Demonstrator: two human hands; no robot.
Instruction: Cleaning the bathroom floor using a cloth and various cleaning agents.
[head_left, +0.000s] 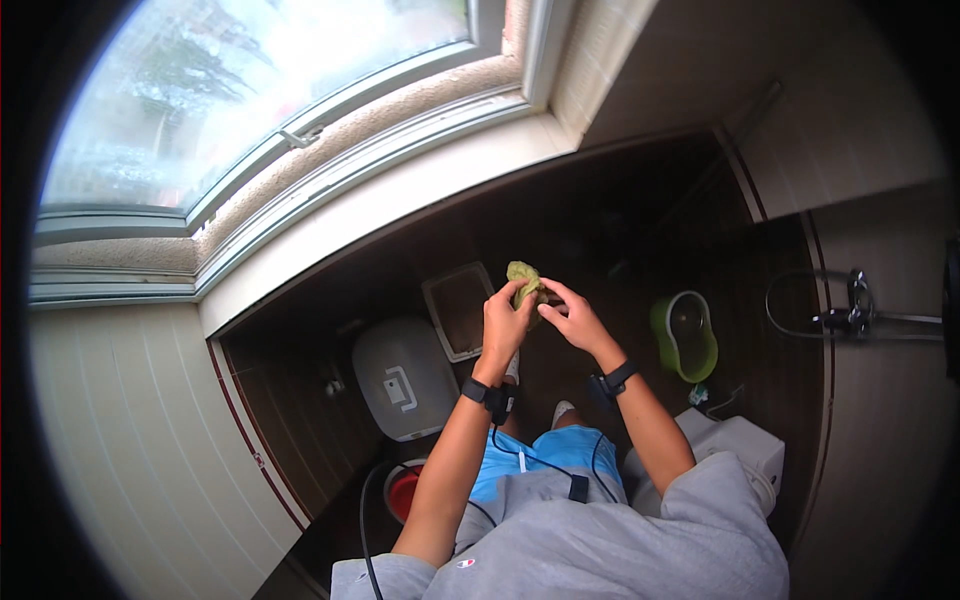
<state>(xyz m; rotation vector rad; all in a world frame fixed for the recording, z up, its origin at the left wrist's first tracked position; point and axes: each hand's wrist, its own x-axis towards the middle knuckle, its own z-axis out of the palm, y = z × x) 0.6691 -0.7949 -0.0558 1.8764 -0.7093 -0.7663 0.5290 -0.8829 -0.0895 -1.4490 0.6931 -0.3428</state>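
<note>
A crumpled yellow-green cloth (523, 271) is held up in front of me between both hands. My left hand (508, 316) pinches it with thumb and fingers from the left. On the right side, my right hand (574, 316) has its fingertips at the cloth's edge, with the thumb bent below the index finger. Part of the cloth hangs behind the fingers and is hidden. Each wrist wears a black strap with a small device, and a cable runs from the left one.
A tilted window (300, 112) is at the upper left. Below are a grey lidded bin (405, 379), a rectangular tray (459, 311), a red bucket (403, 493) and a green plastic tub (694, 360). A shower mixer (851, 319) is on the right wall; a white appliance (739, 450) stands beside me.
</note>
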